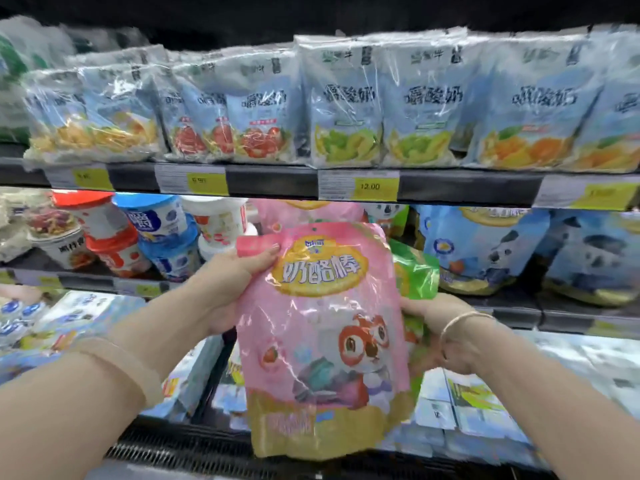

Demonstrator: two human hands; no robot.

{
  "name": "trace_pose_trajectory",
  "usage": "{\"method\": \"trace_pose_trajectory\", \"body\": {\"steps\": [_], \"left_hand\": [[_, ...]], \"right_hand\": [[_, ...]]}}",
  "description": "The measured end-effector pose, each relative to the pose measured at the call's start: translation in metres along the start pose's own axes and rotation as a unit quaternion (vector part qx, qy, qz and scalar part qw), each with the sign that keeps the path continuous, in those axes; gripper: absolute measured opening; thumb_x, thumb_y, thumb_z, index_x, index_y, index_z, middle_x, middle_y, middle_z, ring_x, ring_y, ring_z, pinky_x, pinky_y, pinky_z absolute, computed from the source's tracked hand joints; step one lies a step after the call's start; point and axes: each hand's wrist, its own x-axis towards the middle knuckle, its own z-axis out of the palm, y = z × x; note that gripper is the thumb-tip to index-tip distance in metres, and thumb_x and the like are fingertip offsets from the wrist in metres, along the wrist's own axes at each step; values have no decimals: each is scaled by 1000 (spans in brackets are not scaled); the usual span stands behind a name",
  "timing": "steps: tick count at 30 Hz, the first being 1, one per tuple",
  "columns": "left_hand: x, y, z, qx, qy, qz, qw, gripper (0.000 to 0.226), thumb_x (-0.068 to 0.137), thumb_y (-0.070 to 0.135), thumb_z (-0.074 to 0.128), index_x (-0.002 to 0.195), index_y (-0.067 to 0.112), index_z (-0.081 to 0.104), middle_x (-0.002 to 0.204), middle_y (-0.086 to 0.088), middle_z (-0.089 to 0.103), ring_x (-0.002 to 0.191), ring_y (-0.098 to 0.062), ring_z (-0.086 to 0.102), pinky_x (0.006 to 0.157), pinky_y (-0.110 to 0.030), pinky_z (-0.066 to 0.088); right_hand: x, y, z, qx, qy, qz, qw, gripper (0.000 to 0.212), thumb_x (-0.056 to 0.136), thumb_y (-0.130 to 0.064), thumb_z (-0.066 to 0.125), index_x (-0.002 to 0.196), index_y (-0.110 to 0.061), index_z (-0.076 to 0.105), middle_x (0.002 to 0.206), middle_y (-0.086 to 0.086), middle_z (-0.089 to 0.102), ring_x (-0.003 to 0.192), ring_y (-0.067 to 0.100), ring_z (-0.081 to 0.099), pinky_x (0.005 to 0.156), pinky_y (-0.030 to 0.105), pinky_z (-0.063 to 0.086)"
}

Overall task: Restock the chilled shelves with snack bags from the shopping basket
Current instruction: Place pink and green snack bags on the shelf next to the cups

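A large pink snack bag with a cartoon fox and a yellow label is held upright in front of the middle chilled shelf. My left hand grips its upper left edge, thumb on the front. My right hand holds the bag's right side from behind, together with a green bag that sticks out behind the pink one. Another pink bag stands on the shelf behind. The shopping basket is out of view.
The top shelf carries rows of blue yogurt-snack bags above yellow price tags. Yogurt tubs fill the middle shelf's left; blue bags stand at its right. Boxed packs lie on the bottom shelf.
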Motion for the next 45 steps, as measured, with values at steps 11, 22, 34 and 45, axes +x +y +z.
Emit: {"method": "trace_pose_trajectory", "body": {"steps": [11, 22, 34, 45], "left_hand": [[61, 18, 4, 93, 98, 95, 986, 19, 89, 26, 57, 74, 15, 62, 47, 5, 67, 39, -8, 62, 39, -20, 52], [107, 9, -5, 110, 230, 226, 940, 27, 89, 12, 55, 65, 21, 56, 43, 17, 60, 38, 8, 53, 41, -10, 45], [132, -3, 6, 81, 203, 276, 936, 18, 94, 16, 50, 79, 22, 56, 78, 13, 58, 62, 7, 58, 52, -2, 45], [137, -16, -10, 61, 215, 229, 947, 20, 90, 35, 54, 73, 25, 57, 79, 10, 62, 73, -8, 58, 64, -26, 47]], "right_hand": [[39, -79, -20, -95, 256, -195, 942, 35, 80, -33, 69, 79, -7, 46, 68, 8, 49, 68, 26, 50, 64, 39, 47], [96, -70, -22, -94, 336, -243, 905, 47, 83, -30, 65, 49, -17, 35, 64, 7, 51, 77, 26, 48, 58, 22, 24], [111, -24, 15, -24, 367, -372, 852, 81, 71, -6, 75, 135, 8, 28, 135, 23, 43, 127, 33, 41, 105, 19, 24], [125, 14, 14, -616, 328, -454, 554, 102, 63, -49, 75, 141, -47, 8, 152, 13, -13, 137, 45, -10, 96, 77, 5]]}}
